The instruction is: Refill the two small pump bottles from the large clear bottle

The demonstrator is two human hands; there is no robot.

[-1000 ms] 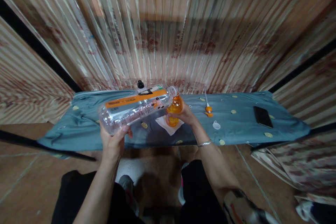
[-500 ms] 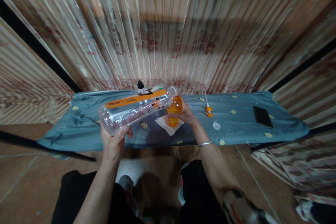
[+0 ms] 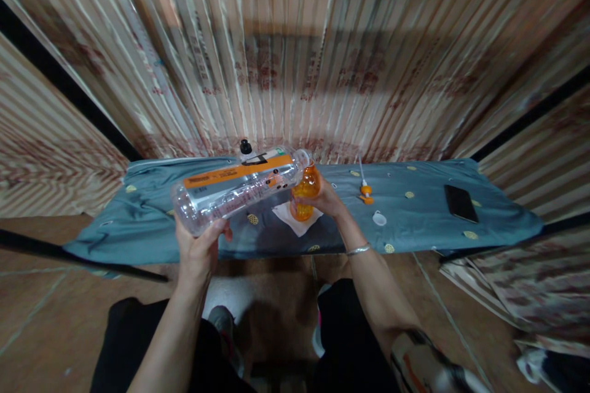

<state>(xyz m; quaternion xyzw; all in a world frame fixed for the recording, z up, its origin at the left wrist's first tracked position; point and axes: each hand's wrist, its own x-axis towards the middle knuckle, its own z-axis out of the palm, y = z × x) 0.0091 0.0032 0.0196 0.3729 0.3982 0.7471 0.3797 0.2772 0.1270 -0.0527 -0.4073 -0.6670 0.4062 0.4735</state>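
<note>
My left hand grips the base of a large clear plastic bottle with an orange label. The bottle is tipped almost level, its mouth meeting the top of a small orange bottle. My right hand is wrapped round that small bottle from the right and steadies it upright on a white tissue. Both sit on a low table under a blue-grey cloth.
An orange pump nozzle with a white tube and a small white cap lie right of the small bottle. A black phone rests at the cloth's right end. A black-capped item stands behind. Striped curtains surround the table.
</note>
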